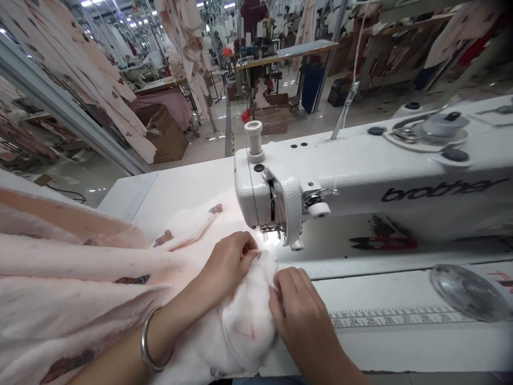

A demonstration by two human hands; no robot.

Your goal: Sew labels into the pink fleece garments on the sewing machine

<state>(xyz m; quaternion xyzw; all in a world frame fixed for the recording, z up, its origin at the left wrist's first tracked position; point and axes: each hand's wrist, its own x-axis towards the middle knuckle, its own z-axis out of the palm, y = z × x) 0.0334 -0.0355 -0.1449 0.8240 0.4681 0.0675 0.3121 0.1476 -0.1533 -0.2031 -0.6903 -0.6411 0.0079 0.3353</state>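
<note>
A pale pink printed fabric [80, 278] lies across the white sewing table and runs under the needle area of a white Brother sewing machine [360, 171]. My left hand [230, 259], with a metal bangle on the wrist, pinches the fabric just in front of the lit presser foot [270, 238]. My right hand [298, 315] is closed on a folded white edge of the same fabric [244, 315], right beside the left hand.
A printed ruler strip [393, 320] runs along the table front. A clear round cover [468, 291] sits at the right. Red scissors [380, 243] lie behind the machine bed. Hanging pink garments and other sewing stations fill the background.
</note>
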